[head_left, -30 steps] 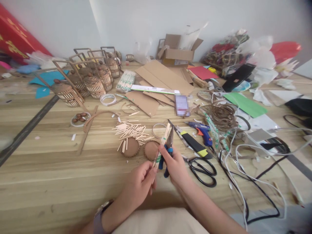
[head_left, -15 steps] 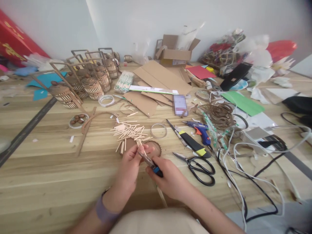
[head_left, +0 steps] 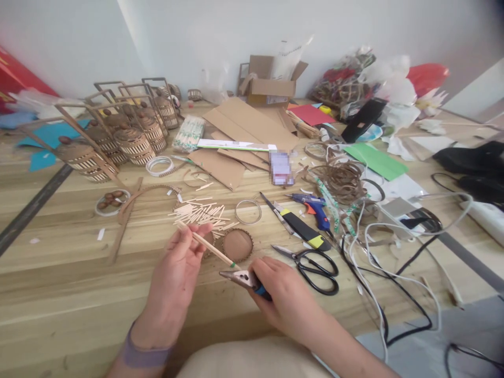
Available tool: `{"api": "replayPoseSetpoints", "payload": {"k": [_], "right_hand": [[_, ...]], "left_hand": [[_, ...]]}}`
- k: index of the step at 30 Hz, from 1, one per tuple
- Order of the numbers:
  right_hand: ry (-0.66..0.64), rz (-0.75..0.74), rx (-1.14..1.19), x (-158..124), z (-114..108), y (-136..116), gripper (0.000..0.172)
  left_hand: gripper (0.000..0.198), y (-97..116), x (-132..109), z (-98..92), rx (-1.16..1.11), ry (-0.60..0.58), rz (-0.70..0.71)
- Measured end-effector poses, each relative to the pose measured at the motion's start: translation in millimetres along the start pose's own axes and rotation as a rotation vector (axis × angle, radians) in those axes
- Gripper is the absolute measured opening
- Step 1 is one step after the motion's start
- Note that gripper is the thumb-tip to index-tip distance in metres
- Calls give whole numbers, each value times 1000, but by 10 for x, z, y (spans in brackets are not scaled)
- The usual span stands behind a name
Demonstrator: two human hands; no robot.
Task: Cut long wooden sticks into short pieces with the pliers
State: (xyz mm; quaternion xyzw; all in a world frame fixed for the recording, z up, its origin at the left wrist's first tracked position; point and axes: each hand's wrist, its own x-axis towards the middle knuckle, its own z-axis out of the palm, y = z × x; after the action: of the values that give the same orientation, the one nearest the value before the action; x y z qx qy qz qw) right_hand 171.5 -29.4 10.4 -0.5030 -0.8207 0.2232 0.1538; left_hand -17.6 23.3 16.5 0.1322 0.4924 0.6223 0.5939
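Thin wooden sticks point(head_left: 214, 250) with green-marked ends are pinched at their far end by my left hand point(head_left: 177, 268). They slant down to the right, toward the pliers. My right hand point(head_left: 281, 289) is wrapped round the handles of the pliers point(head_left: 242, 277), whose metal jaws lie just below the green ends. Whether the jaws touch the sticks is unclear. Beyond my hands lies a loose pile of short sticks point(head_left: 200, 212). A round brown disc point(head_left: 238, 244) with a beaded rim sits between my hands, and a second one is partly hidden behind my left fingers.
Black scissors point(head_left: 315, 268), a cutter point(head_left: 303, 228) and a blue glue gun point(head_left: 315, 206) lie right of my hands. Cables point(head_left: 368, 262) loop farther right. Small woven buckets point(head_left: 136, 144) stand back left; cardboard point(head_left: 252, 123) lies behind.
My hands have moved apart, my left hand to the left. The sticks between them now show at length, with green ends near the pliers. The camera view has shifted slightly right.
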Motion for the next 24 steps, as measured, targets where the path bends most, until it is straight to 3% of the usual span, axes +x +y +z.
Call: {"api": "replayPoseSetpoints", "payload": {"k": [1,4,6,7,11,14,16,19,21,24], "right_hand": [[-9,5,-21,-39,-6,31,14],[-28,91,-103,-175,-74,269,11],[-5,244,-168,-245,-207,536,11],[34,346,-224,-264,-307,684,14],[269,762,-539,-238,-823,1197,20],[360,814,-656,-175,-1113,1361,26],[417,791,-676,-130,-1153,1340,32],[432,782,-561,-56,-957,1097,22],[291,630,-290,-3,-702,809,19],[-87,259,138,81,-292,336,15]], "left_hand": [[16,97,20,-8,-1,29,23],[32,439,78,-68,-62,259,227],[30,592,105,-138,-30,336,291],[27,619,115,-176,-6,307,268],[23,435,125,-276,-11,197,132],[22,223,92,-261,-14,157,83],[17,119,60,-225,19,102,24],[14,-11,22,-159,91,12,38],[27,-101,7,-103,163,-24,58],[40,-228,-11,-5,276,-83,58]]}}
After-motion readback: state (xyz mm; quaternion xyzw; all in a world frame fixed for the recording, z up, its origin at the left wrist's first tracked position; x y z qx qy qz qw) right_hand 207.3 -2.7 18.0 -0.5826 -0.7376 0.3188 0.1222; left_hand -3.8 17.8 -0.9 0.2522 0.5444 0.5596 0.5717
